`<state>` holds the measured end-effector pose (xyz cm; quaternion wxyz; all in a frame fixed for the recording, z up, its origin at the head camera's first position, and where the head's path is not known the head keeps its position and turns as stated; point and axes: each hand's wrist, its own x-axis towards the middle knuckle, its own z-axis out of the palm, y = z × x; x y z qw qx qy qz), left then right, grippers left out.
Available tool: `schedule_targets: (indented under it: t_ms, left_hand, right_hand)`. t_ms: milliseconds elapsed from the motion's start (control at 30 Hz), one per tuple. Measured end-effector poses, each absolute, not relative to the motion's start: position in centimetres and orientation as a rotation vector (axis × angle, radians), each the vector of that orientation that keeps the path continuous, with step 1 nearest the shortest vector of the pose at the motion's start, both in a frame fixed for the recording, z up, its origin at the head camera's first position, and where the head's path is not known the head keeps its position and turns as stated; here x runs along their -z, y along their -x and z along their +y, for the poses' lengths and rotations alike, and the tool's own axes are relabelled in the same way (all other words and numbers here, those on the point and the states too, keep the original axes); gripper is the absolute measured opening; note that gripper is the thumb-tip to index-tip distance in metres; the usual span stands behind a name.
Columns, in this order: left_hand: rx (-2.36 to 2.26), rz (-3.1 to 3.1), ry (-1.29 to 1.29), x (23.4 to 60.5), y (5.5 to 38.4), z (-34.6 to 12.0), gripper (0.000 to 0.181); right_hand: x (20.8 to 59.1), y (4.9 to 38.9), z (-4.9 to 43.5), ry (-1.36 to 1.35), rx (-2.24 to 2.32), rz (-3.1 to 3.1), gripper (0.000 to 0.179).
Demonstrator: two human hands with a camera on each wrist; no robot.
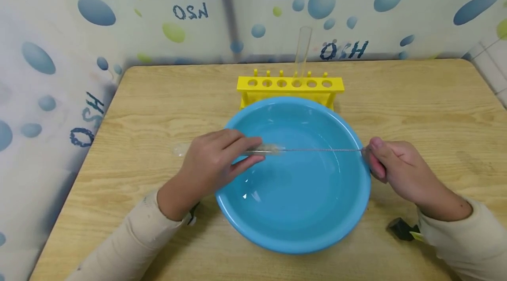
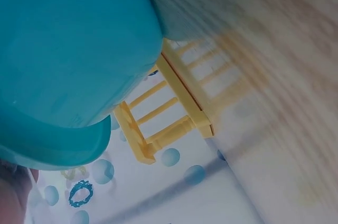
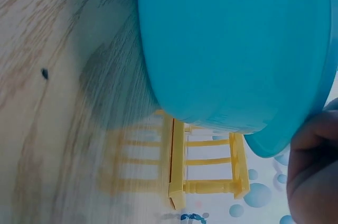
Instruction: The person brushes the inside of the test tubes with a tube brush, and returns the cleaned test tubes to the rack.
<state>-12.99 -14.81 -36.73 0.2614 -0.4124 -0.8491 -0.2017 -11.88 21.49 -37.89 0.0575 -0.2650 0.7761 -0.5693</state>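
Over the light blue basin (image 1: 293, 245), my left hand (image 1: 210, 157) grips a clear glass test tube (image 1: 271, 149) lying nearly level. The tube's rounded end pokes out to the left of the hand, and its mouth faces right. Inside the mouth sit the pale bristles of a test tube brush, whose thin twisted wire (image 1: 322, 149) runs straight across to the right. My right hand (image 1: 400, 168) pinches the wire's far end between thumb and curled fingers, at the basin's right rim. Part of my right hand (image 3: 317, 171) also shows beside the rim in the right wrist view.
Directly behind the basin stands a yellow test tube rack (image 1: 245, 84) with one upright empty test tube (image 1: 303, 45). A patterned wall covering (image 1: 158, 8) rises at the back and left of the wooden table (image 1: 150, 109). A black piece (image 1: 402, 229) hangs by the right cuff.
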Motion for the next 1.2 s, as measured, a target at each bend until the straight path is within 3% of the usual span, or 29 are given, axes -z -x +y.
schedule_targets:
  t_ms: [367, 633, 867, 1200]
  left_hand:
    - [0.469, -2.365, 1.173, 36.3, 12.5, -14.8, 0.035]
    - [0.705, -2.556, 1.243, 34.5, 11.6, -14.2, 0.029]
    - [0.799, -2.785, 1.175, 33.2, 11.2, -13.1, 0.025]
    - [0.703, -2.683, 1.220, 34.8, 11.2, -11.7, 0.023]
  right_hand:
    - [38.3, 10.7, 21.8, 1.026, 1.584, 2.576, 0.048]
    - [37.2, 10.2, 21.6, 1.282, 1.553, 2.629, 0.043]
    - [36.7, 9.9, 20.9, 1.253, 1.541, 2.549, 0.041]
    - [37.4, 9.9, 19.9, 1.307, 1.544, 2.484, 0.041]
